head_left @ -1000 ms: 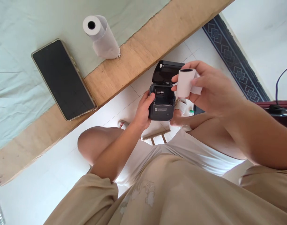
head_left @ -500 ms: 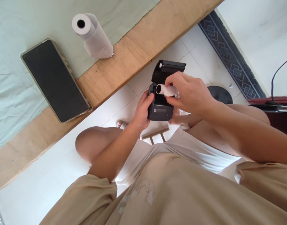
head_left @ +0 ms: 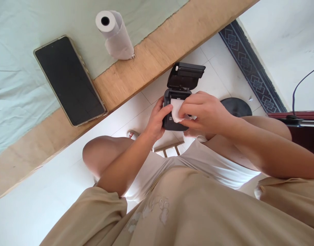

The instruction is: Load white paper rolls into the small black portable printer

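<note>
I hold a small black printer (head_left: 181, 82) over my lap, its lid tipped open and away from me. My left hand (head_left: 157, 121) grips the printer's left side, thumb on its top edge. My right hand (head_left: 205, 112) presses a white paper roll (head_left: 176, 109) down into the open bay, with a loose end of paper lying over the front. The rest of the roll is hidden under my fingers.
A wooden table edge (head_left: 136, 75) with a pale green cloth (head_left: 23, 34) lies ahead. On it rest a dark phone (head_left: 68, 80) and a second paper roll (head_left: 114, 32) standing on end. White floor tiles, a patterned border strip (head_left: 251, 66) and a round black base (head_left: 236, 106) are beyond.
My right hand brought the paper roll from the air at the right down into the printer's open bay. The left hand kept its grip on the printer.
</note>
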A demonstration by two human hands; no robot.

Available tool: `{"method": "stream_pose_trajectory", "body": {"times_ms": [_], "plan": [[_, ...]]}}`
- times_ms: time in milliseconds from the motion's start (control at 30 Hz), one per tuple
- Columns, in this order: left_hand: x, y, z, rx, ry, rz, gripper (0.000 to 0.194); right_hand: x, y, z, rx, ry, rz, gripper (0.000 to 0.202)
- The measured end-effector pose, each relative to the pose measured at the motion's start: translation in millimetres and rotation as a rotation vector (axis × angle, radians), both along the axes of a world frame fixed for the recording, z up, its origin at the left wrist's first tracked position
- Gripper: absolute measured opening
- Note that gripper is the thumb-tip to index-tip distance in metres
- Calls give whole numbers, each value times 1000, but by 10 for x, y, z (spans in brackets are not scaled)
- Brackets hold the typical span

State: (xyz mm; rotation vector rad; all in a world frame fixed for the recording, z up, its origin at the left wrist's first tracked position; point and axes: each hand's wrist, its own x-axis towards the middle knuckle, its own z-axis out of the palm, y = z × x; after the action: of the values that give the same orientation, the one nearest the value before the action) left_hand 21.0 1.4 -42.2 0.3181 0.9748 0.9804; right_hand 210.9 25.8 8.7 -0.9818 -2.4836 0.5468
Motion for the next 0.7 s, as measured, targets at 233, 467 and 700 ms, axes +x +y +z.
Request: {"method": "stream_pose_trajectory", "body": {"times_ms": [233,467,700], "plan": [[-76,-25,-91,68,24,-121,71,280,236,253,37,291,-380,12],[-92,-31,-120,125,58,-192,80,287,340,141,-351,313,-416,31],[-111,-55,-118,133,67,-170,87,301,292,169,-493,197,-320,31]]}}
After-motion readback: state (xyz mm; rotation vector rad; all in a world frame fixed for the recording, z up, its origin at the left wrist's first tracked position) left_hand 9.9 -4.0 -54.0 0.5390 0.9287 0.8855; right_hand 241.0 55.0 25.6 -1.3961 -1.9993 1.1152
